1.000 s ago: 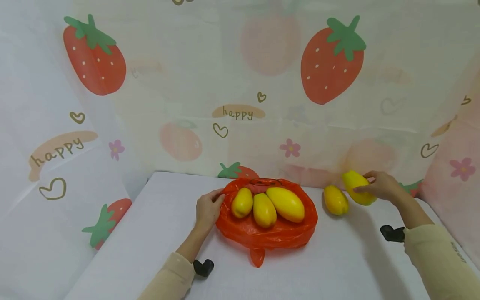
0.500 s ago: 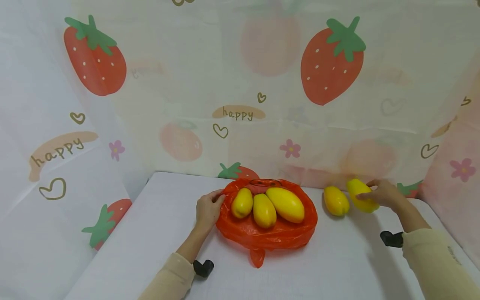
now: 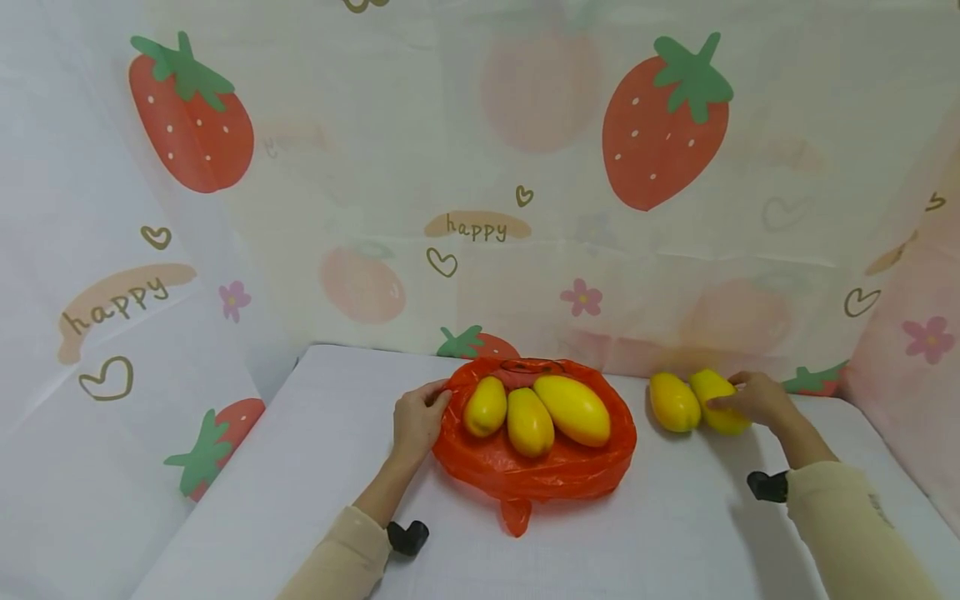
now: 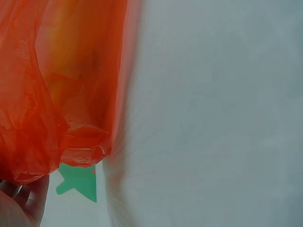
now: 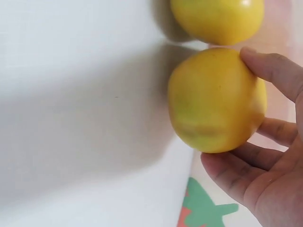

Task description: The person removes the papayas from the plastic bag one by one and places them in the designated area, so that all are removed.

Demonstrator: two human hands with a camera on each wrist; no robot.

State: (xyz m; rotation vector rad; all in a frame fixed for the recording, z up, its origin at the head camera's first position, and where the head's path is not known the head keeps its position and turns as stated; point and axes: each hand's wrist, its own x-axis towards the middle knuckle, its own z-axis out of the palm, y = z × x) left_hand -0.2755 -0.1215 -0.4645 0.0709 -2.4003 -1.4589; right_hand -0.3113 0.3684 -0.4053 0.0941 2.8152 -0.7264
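Observation:
My right hand (image 3: 763, 398) grips an oblong yellow fruit (image 3: 716, 402), narrower at its far end, low over the table at the right. In the right wrist view the thumb lies on one side of this fruit (image 5: 215, 101) and the fingers on the other. A second yellow fruit (image 3: 673, 402) lies close to its left. My left hand (image 3: 415, 423) pinches the left rim of a red plastic bag (image 3: 525, 483), spread wide with its mouth up. Three yellow fruits (image 3: 530, 422) rest inside the bag, the one at the right being the largest.
A white table (image 3: 645, 542) lies under everything. Behind it hangs a pale curtain (image 3: 360, 150) printed with strawberries, and similar sheets close off both sides. Black wrist mounts (image 3: 408, 538) sit at both cuffs.
My right hand has lowered its yellow fruit toward the table, beside the other loose one. The left hand and the bag have stayed put.

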